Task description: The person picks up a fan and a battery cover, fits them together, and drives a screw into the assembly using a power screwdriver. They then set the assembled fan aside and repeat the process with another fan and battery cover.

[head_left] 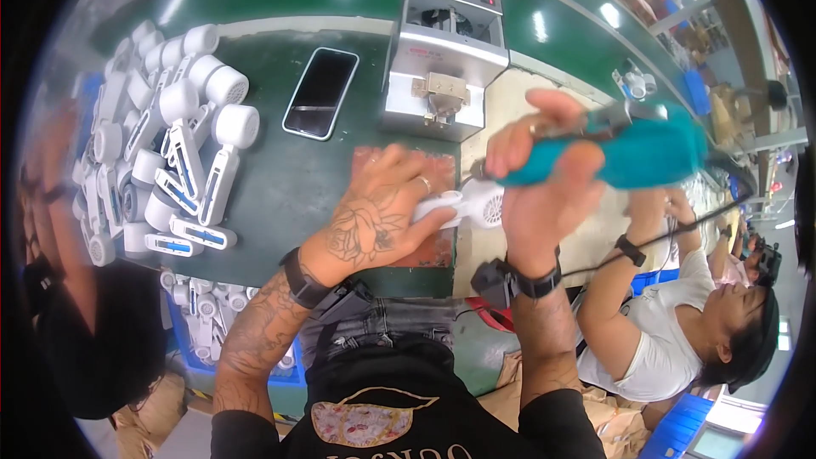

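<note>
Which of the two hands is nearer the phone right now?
Left. The left hand, holding the white fan, is just to the phone's right and nearer the body; the right hand, gripping the teal tool, is farther right.

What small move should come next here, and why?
Probably tilt the teal driver narrow end down toward the fan: the right hand holds it roughly sideways, while the left hand grips the fan over the red mat.
</note>
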Available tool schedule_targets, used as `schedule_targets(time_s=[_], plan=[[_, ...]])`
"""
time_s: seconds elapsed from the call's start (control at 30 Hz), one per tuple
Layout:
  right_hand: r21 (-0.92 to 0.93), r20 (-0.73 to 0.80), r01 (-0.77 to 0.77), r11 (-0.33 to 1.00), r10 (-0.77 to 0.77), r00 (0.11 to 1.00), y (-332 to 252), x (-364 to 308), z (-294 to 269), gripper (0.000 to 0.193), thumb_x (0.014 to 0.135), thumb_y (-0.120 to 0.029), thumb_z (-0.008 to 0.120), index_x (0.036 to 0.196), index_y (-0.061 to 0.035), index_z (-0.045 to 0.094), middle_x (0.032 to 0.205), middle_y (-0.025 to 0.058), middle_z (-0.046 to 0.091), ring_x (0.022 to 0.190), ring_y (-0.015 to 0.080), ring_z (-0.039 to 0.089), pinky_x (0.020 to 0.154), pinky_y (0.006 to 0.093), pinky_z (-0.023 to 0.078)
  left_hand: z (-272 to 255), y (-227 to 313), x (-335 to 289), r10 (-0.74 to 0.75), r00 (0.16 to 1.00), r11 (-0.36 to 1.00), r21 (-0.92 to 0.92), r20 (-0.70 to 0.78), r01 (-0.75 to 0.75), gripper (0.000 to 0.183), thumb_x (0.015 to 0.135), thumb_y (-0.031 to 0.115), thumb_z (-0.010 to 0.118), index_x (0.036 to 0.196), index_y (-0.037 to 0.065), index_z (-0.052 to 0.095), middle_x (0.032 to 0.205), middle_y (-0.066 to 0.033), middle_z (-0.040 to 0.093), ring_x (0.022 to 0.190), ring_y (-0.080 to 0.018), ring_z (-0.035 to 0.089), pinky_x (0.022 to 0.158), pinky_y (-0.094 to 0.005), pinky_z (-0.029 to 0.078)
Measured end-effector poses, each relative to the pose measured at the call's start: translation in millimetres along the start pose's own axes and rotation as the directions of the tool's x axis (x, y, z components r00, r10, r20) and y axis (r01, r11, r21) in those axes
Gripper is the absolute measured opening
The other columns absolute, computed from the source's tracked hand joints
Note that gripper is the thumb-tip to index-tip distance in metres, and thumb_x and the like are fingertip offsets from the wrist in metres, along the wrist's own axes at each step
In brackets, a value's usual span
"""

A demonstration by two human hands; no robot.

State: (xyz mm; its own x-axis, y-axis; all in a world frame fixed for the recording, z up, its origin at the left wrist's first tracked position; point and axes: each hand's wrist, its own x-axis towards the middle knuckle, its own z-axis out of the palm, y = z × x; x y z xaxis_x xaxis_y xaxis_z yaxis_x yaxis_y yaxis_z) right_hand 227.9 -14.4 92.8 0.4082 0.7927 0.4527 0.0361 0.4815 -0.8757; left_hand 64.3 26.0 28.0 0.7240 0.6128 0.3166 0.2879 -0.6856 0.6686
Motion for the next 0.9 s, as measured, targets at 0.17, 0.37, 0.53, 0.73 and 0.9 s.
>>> schedule_targets(time_s=[0.17, 0.37, 0.53, 0.73, 0.9], plan=[[-0.031, 0.013, 0.066, 0.997, -0.066, 0.998, 27.9, 36.2, 19.9, 0.062, 0.094, -0.055, 0.061, 0.109, 0.0053, 0.058, 0.070, 0.0057, 0.054, 0.060, 0.0172, 0.056, 0.056, 0.0293, 0.045, -1.0, -3.4, -1.9, 0.076, 0.996, 0.993, 0.096, -0.042, -0.072, 0.030, 0.085, 0.029, 0.071, 0.105, 0.007, 0.072, 0.108, -0.0065, 0.061, 0.098, -0.0277, 0.056, 0.088, -0.0412, 0.046], [-0.012, 0.044, 0.072, 0.997, -0.071, 0.996, 53.0, 56.9, 30.6, 0.046, 0.097, -0.042, 0.064, 0.101, 0.0026, 0.057, 0.070, 0.0055, 0.055, 0.060, 0.0166, 0.056, 0.055, 0.0294, 0.045, -0.1, -9.2, -3.9, 0.088, 0.996, 0.996, 0.032, 0.006, -0.088, 0.042, 0.087, 0.033, 0.067, 0.120, 0.006, 0.064, 0.106, -0.0112, 0.059, 0.101, -0.0310, 0.054, 0.093, -0.0442, 0.044], [-0.019, 0.054, 0.045, 0.999, -0.044, 0.998, 51.6, 49.3, 33.0, 0.040, 0.097, -0.039, 0.064, 0.097, 0.0007, 0.057, 0.068, 0.0055, 0.055, 0.057, 0.0162, 0.054, 0.053, 0.0299, 0.045, 0.4, -8.4, -4.7, 0.147, 0.989, 0.985, 0.088, -0.017, -0.145, 0.046, 0.087, 0.033, 0.067, 0.123, 0.005, 0.061, 0.111, -0.0102, 0.058, 0.104, -0.0300, 0.053, 0.093, -0.0440, 0.043], [-0.027, 0.013, -0.071, 0.997, 0.072, 0.997, 17.5, 18.7, 5.2, 0.049, 0.096, -0.046, 0.062, 0.103, 0.0028, 0.056, 0.065, 0.0067, 0.053, 0.057, 0.0171, 0.054, 0.053, 0.0309, 0.044, 2.9, -12.5, -1.8, 0.151, 0.988, 0.987, 0.052, -0.036, -0.150, 0.047, 0.086, 0.033, 0.068, 0.123, 0.005, 0.061, 0.113, -0.0103, 0.058, 0.103, -0.0296, 0.054, 0.092, -0.0438, 0.043], [-0.096, 0.059, -0.101, 0.990, 0.107, 0.993, 14.8, 0.0, -3.0, 0.059, 0.093, -0.052, 0.064, 0.104, 0.0052, 0.055, 0.064, 0.0070, 0.052, 0.056, 0.0180, 0.053, 0.054, 0.0316, 0.043, 1.6, -15.2, -3.0, 0.144, 0.990, 0.988, 0.065, -0.011, -0.143, 0.048, 0.086, 0.033, 0.068, 0.125, 0.005, 0.061, 0.114, -0.0104, 0.058, 0.103, -0.0299, 0.053, 0.092, -0.0443, 0.043]])
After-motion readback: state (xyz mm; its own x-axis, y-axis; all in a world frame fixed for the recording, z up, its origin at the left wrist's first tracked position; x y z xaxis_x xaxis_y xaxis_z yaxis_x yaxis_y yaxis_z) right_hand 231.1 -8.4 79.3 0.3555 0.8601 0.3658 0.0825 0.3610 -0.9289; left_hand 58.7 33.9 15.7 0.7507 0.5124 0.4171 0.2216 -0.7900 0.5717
